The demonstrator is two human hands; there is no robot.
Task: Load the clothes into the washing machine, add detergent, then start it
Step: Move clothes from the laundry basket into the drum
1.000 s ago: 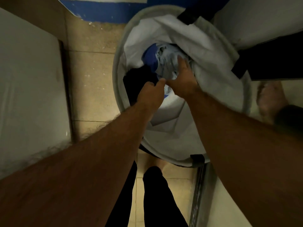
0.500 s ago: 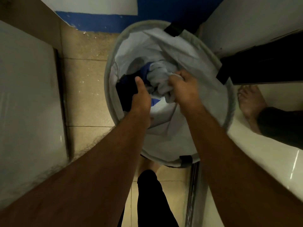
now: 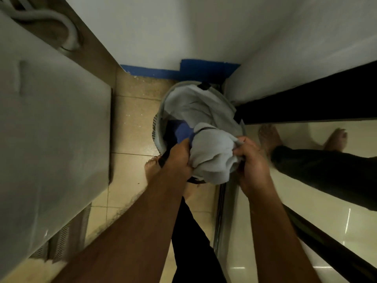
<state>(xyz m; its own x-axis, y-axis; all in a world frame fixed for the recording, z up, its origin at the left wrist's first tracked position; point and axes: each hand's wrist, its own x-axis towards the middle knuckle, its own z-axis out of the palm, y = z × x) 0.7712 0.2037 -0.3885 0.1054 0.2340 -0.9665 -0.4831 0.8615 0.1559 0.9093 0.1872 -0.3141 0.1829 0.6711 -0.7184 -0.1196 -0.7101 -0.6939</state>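
A round grey laundry basket (image 3: 161, 111) with a pale liner stands on the tiled floor in the corner. Above its near rim hangs a bundle of clothes (image 3: 212, 154), pale grey-blue with a brighter blue piece at its left. My left hand (image 3: 179, 158) grips the bundle's left side and my right hand (image 3: 252, 160) grips its right side. Dark garments lie deeper in the basket. The washing machine (image 3: 51, 129), a grey-white box, fills the left of the view with its top shut.
A grey hose (image 3: 53, 23) lies coiled behind the machine. A mirrored sliding door (image 3: 306, 180) runs along the right and reflects legs and bare feet. My own foot (image 3: 152, 166) and dark trouser leg stand on the tan tiles between machine and door.
Both hands closed on the clothes inside the basket and lifted the bundle up and towards me. The view rose and pulled back, bringing the machine top and hose into sight.
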